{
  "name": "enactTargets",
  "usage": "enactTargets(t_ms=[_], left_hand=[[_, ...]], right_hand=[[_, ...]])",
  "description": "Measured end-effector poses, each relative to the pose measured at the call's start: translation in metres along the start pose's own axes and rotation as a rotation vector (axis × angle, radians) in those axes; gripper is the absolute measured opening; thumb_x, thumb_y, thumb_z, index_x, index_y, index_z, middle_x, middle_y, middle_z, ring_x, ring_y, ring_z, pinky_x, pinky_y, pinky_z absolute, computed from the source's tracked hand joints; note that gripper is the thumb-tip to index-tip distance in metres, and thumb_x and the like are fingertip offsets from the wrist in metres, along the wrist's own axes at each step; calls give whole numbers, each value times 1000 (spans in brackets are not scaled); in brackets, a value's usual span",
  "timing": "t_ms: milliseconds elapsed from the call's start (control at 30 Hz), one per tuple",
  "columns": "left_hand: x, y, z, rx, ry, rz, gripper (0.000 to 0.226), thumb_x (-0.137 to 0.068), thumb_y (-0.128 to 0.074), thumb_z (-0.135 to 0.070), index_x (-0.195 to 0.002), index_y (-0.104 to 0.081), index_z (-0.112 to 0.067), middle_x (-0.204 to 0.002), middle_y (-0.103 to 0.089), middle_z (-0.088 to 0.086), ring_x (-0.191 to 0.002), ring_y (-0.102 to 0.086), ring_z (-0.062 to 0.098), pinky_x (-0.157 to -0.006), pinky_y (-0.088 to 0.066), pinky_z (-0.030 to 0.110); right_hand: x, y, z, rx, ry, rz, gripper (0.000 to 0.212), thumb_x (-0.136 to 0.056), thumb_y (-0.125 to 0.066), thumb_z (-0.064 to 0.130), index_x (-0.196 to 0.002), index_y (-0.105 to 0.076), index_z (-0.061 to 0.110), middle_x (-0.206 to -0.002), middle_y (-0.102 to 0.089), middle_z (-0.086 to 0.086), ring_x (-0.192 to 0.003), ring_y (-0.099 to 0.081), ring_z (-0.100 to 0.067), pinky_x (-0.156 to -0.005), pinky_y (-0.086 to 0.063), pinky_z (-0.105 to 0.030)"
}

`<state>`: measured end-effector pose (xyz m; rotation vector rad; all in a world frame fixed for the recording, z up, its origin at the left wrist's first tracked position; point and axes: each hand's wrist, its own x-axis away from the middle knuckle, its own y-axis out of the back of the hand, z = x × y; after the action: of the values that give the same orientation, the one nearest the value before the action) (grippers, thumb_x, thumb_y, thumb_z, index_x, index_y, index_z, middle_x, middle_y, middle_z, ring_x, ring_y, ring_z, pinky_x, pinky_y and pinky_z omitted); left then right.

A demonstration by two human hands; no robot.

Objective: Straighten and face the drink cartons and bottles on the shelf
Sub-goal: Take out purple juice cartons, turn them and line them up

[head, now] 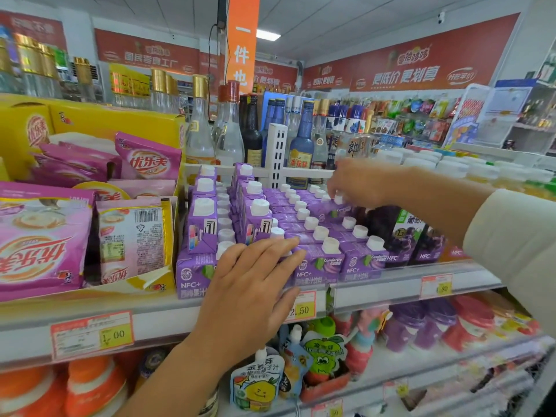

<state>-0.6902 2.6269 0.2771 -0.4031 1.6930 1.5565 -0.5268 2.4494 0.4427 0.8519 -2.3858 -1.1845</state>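
**As two hands meet the purple cartons**

While the person faces the shelf (168,319), both hands are in among the purple cartons (319,263), which stand in rows on the upper tier, white caps up, labels to the front. The left hand (255,284) lies flat against the front row, fingers straight and close together, fingertips touching the carton faces just above the shelf lip. The right hand (358,185) reaches over from the right, out of a cream sleeve (511,236), to the far end of the rows. Its fingers curl down onto the top of a back carton (334,210) that sits tilted. The hand is blurred, so I cannot tell whether it pinches that carton or only touches it.

Two short stacks (255,221) of the same purple cartons sit on top of the left-hand rows, turned sideways so their side panels face out. Just right of the purple rows stand dark grape cartons (403,236), also at the front edge. Behind all of them, past a white divider (278,155), stand glass bottles (301,145), clear, dark and blue. To the left, a yellow box (114,121) holds pink sachets (45,242), some lying flat and some leaning. Yellow price tags (301,308) are clipped along the shelf lip, and fruit pouches (258,383) hang on the tier below.
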Motion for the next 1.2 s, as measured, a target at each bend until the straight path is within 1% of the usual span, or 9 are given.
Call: enactTargets(t_ms=[100,233,400,500,567,700,833,967,1200], left_hand=[[1,1,-2,26,25,13,49,-91,-49,-45,-134,-58,-25,-142,-52,-9,-130,-46,12,-107,-27,37],[-1,6,-8,117,87,34,54,-92,-45,-52,-138,-53,-24,-143,-50,-10,-132,-43,11,-110,-23,34],[14,22,-37,508,285,43,70,-86,-34,-75,-149,-21,-46,-150,-19,-36,-139,-10,-16,-112,-4,9],[29,34,-61,944,480,109,66,-79,-50,-72,-140,-32,-56,-138,-42,-39,-129,-37,-16,-107,-32,17],[40,37,-72,1237,588,122,52,-80,-63,-56,-129,-50,-46,-126,-62,-26,-116,-58,-4,-100,-49,28],[62,41,-78,1388,772,33,41,-84,-70,-34,-122,-59,-25,-110,-73,-5,-101,-70,15,-85,-56,31],[80,44,-77,1455,895,-15,44,-77,-65,-30,-119,-59,-17,-105,-75,-1,-98,-71,18,-77,-57,25],[97,47,-73,1496,928,-23,51,-73,-64,-36,-120,-59,-17,-110,-74,2,-106,-69,21,-82,-57,28],[112,49,-83,1441,928,-86,25,-84,-63,-46,-107,-73,-44,-114,-72,-6,-108,-67,13,-83,-54,21]], right_hand=[[25,14,-11,-74,-17,-155,29,-94,-48,15,-119,-61,24,-118,-59,0,-113,-53,-22,-96,-47,-40],[86,31,-4,-343,-28,-344,18,-94,-51,24,-108,-62,30,-99,-56,7,-95,-56,-16,-86,-47,-34],[149,13,40,-796,39,-397,12,-91,-56,30,-98,-65,34,-92,-57,12,-86,-58,-6,-78,-48,-29],[157,-14,72,-1094,72,-360,11,-91,-60,27,-96,-67,33,-89,-56,14,-87,-61,-9,-76,-51,-27],[160,-33,93,-1302,38,-383,10,-91,-62,27,-98,-68,33,-90,-57,17,-89,-61,-6,-77,-50,-22],[174,-60,145,-1836,-32,-490,37,-77,-65,32,-114,-65,34,-103,-67,6,-96,-66,-10,-75,-51,-17],[175,-75,194,-2147,-55,-506,44,-73,-70,19,-115,-66,34,-106,-70,-1,-98,-68,-21,-74,-58,-30],[169,-80,217,-2206,-139,-580,28,-77,-68,7,-102,-59,15,-100,-72,-7,-95,-69,-24,-73,-57,-26],[173,-74,257,-2025,-217,-642,50,-77,-75,14,-119,-58,35,-111,-58,22,-108,-59,4,-81,-52,-14]])
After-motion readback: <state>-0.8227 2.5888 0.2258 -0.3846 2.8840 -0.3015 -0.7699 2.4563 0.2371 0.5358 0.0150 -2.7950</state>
